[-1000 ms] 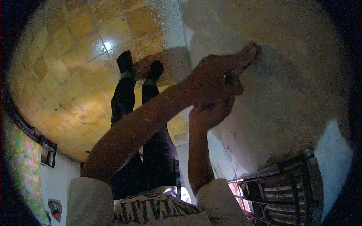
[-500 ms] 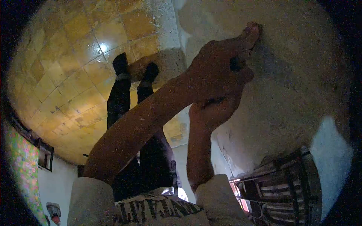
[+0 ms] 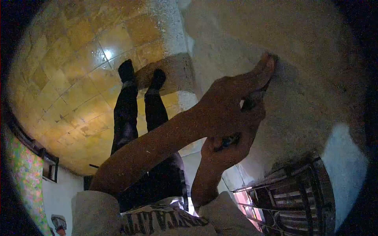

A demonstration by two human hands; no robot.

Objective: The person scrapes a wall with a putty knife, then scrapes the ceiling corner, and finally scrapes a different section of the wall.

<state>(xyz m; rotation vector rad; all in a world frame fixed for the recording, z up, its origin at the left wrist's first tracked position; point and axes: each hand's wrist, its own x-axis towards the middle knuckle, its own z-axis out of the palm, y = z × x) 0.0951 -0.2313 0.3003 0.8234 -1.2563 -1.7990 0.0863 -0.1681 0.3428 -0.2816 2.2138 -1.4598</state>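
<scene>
My left hand (image 3: 236, 102) reaches across to a plain brownish wall (image 3: 315, 102), its thumb and finger pressed together near the surface. A thin dark thing, too dim to name, shows by those fingers. Just below it, my right hand (image 3: 232, 147) is closed, with a small dark object (image 3: 230, 141) partly visible in its grip. The two hands overlap and seem to touch; the fingers between them are partly hidden in shadow.
Yellow-brown tiles (image 3: 78, 94) with a bright reflection lie at the left, near my dark-clothed legs (image 3: 126, 114) and feet. A dark metal rack (image 3: 291, 200) stands at the lower right. Floral cloth (image 3: 25, 173) hangs at the lower left.
Both hands have moved down in the view, staying close together. More of the dark object in my right hand shows now.
</scene>
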